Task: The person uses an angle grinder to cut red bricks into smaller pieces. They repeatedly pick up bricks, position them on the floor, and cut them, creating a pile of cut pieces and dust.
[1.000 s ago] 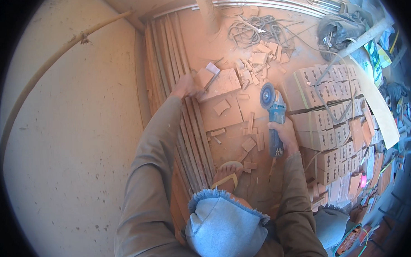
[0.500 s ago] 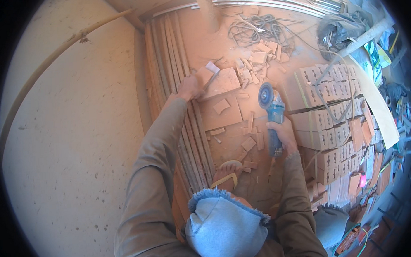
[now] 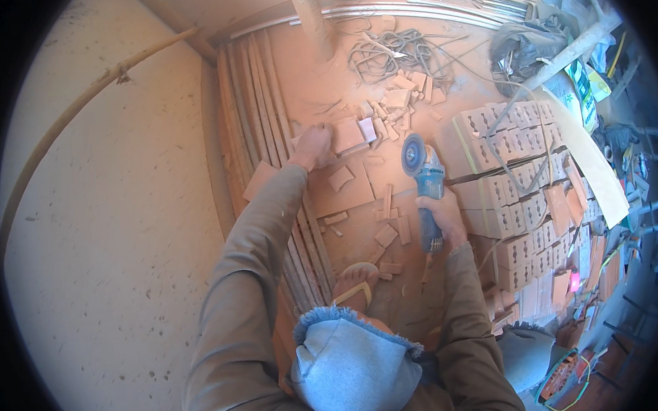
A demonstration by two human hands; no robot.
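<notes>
My right hand [image 3: 443,214] is wrapped round the body of a blue angle grinder [image 3: 430,184]. The grinder's round disc [image 3: 413,155] points away from me, raised above the dusty floor. Farther left, my left hand [image 3: 316,146] is closed at the near-left end of a flat terracotta tile piece [image 3: 349,135]. That piece lies about level over a block among the rubble, with a pale white patch [image 3: 368,129] at its far end. The fingertips are partly hidden. Below it a small tile offcut [image 3: 342,178] rests on a larger flat tile [image 3: 357,193].
Stacked hollow bricks [image 3: 506,199] stand close to my right forearm. Long wooden poles [image 3: 264,99] run along the wall at left. Broken tile pieces [image 3: 396,98] and a coiled cable [image 3: 400,54] lie farther off. My sandalled foot [image 3: 355,283] is near the offcuts.
My left hand has brought the tile piece from a tilted, raised position down to about flat. The view has shifted slightly; the grinder stays in my right hand.
</notes>
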